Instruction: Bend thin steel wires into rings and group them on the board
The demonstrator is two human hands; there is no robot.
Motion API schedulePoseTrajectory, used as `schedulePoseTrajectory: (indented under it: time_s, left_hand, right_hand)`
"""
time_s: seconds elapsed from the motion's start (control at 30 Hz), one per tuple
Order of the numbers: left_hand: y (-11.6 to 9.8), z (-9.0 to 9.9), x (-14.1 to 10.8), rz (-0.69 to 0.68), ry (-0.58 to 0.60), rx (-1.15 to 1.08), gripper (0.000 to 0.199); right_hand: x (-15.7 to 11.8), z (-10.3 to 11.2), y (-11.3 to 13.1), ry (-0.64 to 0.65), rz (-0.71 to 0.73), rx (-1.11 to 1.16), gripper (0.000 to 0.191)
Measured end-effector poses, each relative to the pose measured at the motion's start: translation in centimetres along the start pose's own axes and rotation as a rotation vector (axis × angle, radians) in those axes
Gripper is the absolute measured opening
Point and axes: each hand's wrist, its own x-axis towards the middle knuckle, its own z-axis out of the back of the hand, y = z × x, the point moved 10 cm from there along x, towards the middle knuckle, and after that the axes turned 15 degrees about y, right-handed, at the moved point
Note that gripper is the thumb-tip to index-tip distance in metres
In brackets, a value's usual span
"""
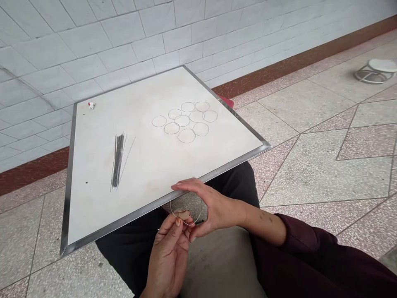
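Over my lap, just in front of the table edge, my left hand pinches a thin wire ring at its lower part. A small brown piece, perhaps tape, sits at the same fingertips. My right hand curves around the ring's right side, thumb and fingers wide apart; whether it touches the wire I cannot tell. Its fingertips lie by the metal rim. On the white table rests a cluster of several wire rings, some overlapping. Left of them lies a bundle of straight wires, with one wire splayed out.
A small white and red object sits near the table's far left corner. The table has a metal rim and stands by a tiled wall. A white round stool is on the floor at far right.
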Motion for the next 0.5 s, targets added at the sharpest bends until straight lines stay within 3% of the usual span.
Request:
schedulePoseTrajectory:
  time_s: [0.2,0.37,0.5]
  left_hand:
    - [-0.2,0.0,0.1,-0.035,0.032,0.057,0.015]
    - [-0.1,0.8,0.1,-0.046,-0.027,0.004,0.015]
    - [-0.7,0.1,0.2,-0.101,0.023,-0.031,0.009]
  right_hand:
    - [0.1,0.0,-0.3,-0.056,-0.003,0.060,0.099]
    - [-0.1,0.9,0.4,-0.134,0.052,-0.088,0.089]
    - [-0.7,1.2,2.6,-0.215,0.172,-0.309,0.041]
